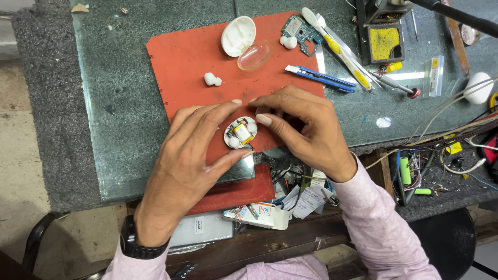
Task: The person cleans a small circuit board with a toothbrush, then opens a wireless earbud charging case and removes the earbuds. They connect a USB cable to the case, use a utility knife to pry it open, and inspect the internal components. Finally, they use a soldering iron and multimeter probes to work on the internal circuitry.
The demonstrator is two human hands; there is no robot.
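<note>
My left hand (189,155) cradles a small round white earbud-case base (239,133) between thumb and forefinger on the red mat (181,57). Its inside shows a small silver and yellow battery. My right hand (298,122) rests beside it, fingertips touching the case's upper right edge. A loose white earbud (212,80) lies on the mat above my left hand. The white case lid (238,36) and a clear oval cover (254,55) lie at the mat's top.
A green circuit board (301,31) with another white earbud (288,42), a blue utility knife (319,77), a toothbrush (337,46) and tweezers lie at upper right. A soldering stand with yellow sponge (384,42) sits beyond. Tangled wires (446,150) crowd the right. An open drawer with papers sits below.
</note>
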